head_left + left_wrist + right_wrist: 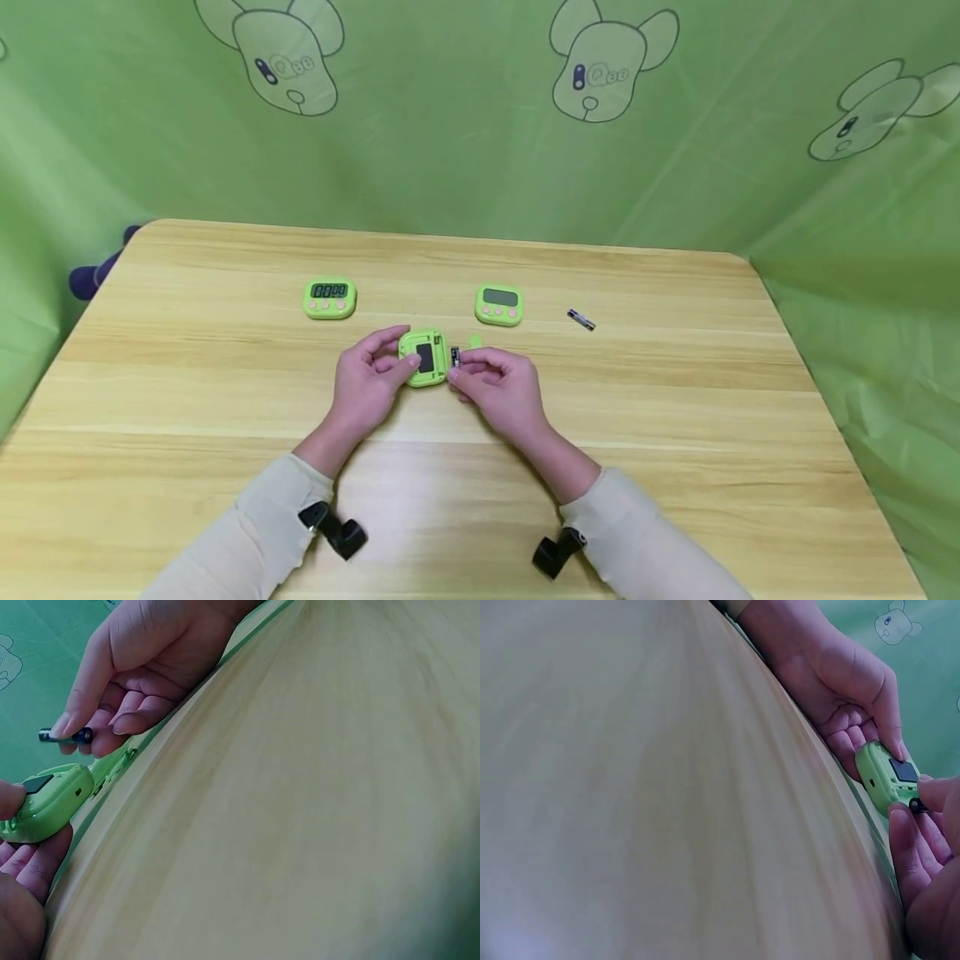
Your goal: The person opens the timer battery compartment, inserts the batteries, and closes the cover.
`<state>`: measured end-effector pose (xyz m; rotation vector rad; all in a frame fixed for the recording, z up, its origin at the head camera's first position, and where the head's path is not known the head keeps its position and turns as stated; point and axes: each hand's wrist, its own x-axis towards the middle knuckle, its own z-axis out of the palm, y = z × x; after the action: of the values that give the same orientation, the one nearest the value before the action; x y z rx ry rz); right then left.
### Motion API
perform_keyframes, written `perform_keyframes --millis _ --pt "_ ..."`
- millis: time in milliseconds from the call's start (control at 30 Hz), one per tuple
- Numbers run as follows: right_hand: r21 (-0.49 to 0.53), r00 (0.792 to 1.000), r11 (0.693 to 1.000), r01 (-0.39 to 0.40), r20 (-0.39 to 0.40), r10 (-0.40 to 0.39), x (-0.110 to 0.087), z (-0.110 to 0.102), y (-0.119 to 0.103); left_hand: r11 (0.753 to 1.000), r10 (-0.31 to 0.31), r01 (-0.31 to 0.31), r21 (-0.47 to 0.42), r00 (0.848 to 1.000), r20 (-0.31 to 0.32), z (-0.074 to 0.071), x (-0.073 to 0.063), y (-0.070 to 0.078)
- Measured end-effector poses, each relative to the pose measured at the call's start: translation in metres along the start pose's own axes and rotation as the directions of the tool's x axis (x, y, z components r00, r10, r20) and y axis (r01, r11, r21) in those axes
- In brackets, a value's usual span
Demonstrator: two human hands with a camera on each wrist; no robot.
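My left hand [365, 379] grips a green digital timer [426, 382] turned back side up, thumb on its dark back panel. Its battery slot lies uncovered along the right side. Between thumb and fingers, my right hand [504, 390] pinches a small dark battery [455, 356] just right of that slot. In the left wrist view the battery [66, 736] sits above the timer [52, 806], apart from it. The right wrist view shows the battery's end [916, 805] close to the timer's edge [877, 776]. A small green cover [476, 341] lies beyond the right fingers.
A green timer [330, 299] showing digits lies at the back left. Another timer [498, 306] with a blank screen lies behind the right hand. A loose battery [581, 320] lies farther right. Green cloth [465, 150] hangs behind the wooden table [675, 400].
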<state>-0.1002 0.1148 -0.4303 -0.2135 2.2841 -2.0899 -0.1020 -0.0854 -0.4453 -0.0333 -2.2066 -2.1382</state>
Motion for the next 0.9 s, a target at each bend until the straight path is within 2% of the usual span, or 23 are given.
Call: perform_keyframes --millis 167,367,667,800,900 --pt "-0.1 1.0 0.995 0.02 -0.005 -0.021 0.0025 0.0053 0.0015 1.0 -0.001 0.002 -0.012 1.0 0.003 -0.0003 -0.0004 -0.0001" --pt "-0.132 1.0 0.991 0.0 -0.024 -0.003 0.006 0.0079 0.0005 1.0 0.007 -0.007 -0.016 1.0 0.006 -0.0002 -0.0004 0.0002" --pt "-0.081 0.999 0.996 -0.029 -0.033 0.026 0.0084 0.0073 0.0022 1.0 0.008 -0.008 -0.021 1.0 0.005 -0.0001 0.0005 -0.0011" --pt "-0.066 1.0 0.998 -0.026 0.0 0.026 0.0068 0.0037 0.0048 1.0 0.007 -0.006 -0.026 1.0 0.013 0.0 0.0003 -0.001" --pt "-0.064 0.998 0.997 -0.044 0.032 0.046 0.0039 0.0028 -0.0044 1.0 0.007 -0.007 -0.028 1.0 0.015 0.0001 0.0001 -0.0003"
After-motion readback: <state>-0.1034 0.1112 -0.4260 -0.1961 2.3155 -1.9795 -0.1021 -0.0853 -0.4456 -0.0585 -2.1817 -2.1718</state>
